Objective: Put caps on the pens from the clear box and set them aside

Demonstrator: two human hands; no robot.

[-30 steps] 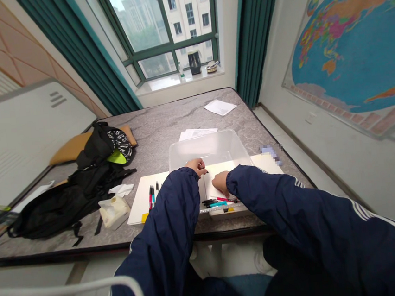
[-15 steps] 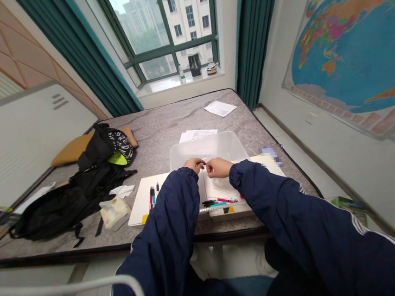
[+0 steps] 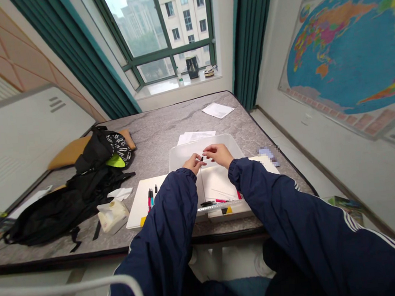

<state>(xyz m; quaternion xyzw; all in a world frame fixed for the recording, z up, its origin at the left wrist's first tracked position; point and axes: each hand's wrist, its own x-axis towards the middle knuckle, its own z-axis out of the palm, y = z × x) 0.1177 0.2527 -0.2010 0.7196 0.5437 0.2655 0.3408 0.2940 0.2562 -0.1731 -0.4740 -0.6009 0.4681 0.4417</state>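
Black piece [image 3: 202, 158] in left fingers' [image 3: 197, 157] pinch, right fingers [image 3: 209, 152] now farther forward, hold unclear

The left hand [image 3: 193, 163] pinches a small black object [image 3: 202, 158], perhaps a pen part, above the transparent box [image 3: 177, 154]; the right hand [image 3: 220, 154] is just beside it. Some pens [image 3: 220, 200] lie near the box's front edge, a black backpack [image 3: 50, 218] farther left.

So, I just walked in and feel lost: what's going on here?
A person's left hand holds a small dark piece over a clear box, with the right hand close by; contact is unclear. Red and black pens lie near the box's front edge, more pens on a pale sheet to the left.
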